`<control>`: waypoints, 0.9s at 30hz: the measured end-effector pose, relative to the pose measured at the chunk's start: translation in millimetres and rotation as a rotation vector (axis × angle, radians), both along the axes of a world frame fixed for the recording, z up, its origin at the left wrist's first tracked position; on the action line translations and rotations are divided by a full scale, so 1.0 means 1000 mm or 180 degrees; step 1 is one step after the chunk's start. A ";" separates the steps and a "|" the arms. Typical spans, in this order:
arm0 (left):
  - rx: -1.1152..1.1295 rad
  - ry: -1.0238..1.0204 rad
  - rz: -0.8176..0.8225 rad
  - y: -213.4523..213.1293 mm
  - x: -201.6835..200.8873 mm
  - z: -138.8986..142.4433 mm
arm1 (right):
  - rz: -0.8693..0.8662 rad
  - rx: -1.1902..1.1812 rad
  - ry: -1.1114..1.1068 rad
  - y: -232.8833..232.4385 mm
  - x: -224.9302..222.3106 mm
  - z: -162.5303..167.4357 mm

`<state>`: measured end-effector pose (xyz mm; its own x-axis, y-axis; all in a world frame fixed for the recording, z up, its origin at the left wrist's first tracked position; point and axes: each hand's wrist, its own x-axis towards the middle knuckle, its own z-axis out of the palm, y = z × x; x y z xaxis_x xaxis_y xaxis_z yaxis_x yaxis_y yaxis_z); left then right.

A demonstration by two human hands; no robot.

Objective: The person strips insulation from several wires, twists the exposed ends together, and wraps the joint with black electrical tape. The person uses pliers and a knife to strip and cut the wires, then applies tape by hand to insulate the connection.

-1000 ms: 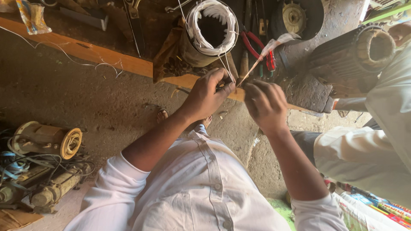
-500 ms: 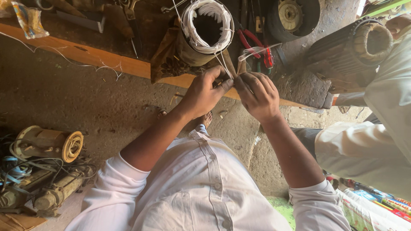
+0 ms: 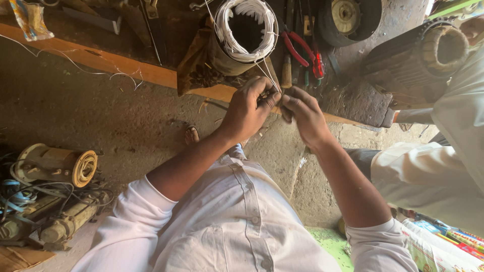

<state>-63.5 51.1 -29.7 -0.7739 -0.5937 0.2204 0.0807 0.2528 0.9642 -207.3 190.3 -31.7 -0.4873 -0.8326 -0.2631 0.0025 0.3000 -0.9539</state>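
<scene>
Pinching thin wire leads between thumb and forefinger, left hand closed around the strands just below the motor stator, at the near edge of the wooden table. Right hand close beside, fingertips pressed together on the same strands, or possibly on a small sleeve there; too small to tell. Leads run up to the white-bound winding at the stator's open end. Likely stiff yet springy, thin, easily kinked, with enamel that scratches; best gripped close to the free ends, bent gently, never tugged against the coil. Stator itself probably heavy and steady, lying on its side on a brown cloth. Red-handled pliers just right of it. Another wound motor far right, beside a seated person in pale clothes. Old motors on the floor at left.
</scene>
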 end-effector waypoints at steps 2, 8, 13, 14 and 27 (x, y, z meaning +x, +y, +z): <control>-0.0109 -0.0124 -0.0013 -0.002 0.001 0.000 | -0.0124 0.0020 -0.0553 0.004 0.001 -0.008; -0.0243 -0.0226 -0.0146 -0.008 0.007 0.000 | -0.0131 0.0011 0.0526 0.012 0.020 0.005; -0.0426 -0.0179 -0.0198 -0.014 0.009 0.000 | 0.0155 -0.0442 0.4725 0.002 0.044 0.019; -0.0422 -0.0204 -0.0239 -0.016 0.009 0.000 | 0.0163 -0.0480 0.4808 -0.001 0.044 0.020; -0.0654 -0.0019 -0.0557 -0.031 0.007 -0.016 | -0.0913 -0.0200 -0.0287 -0.010 0.035 -0.032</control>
<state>-56.6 19.7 -45.7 -0.8625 -0.3940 0.3176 0.1350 0.4258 0.8947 -171.9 180.8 -63.3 -0.6818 -0.6805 -0.2683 0.1641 0.2152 -0.9627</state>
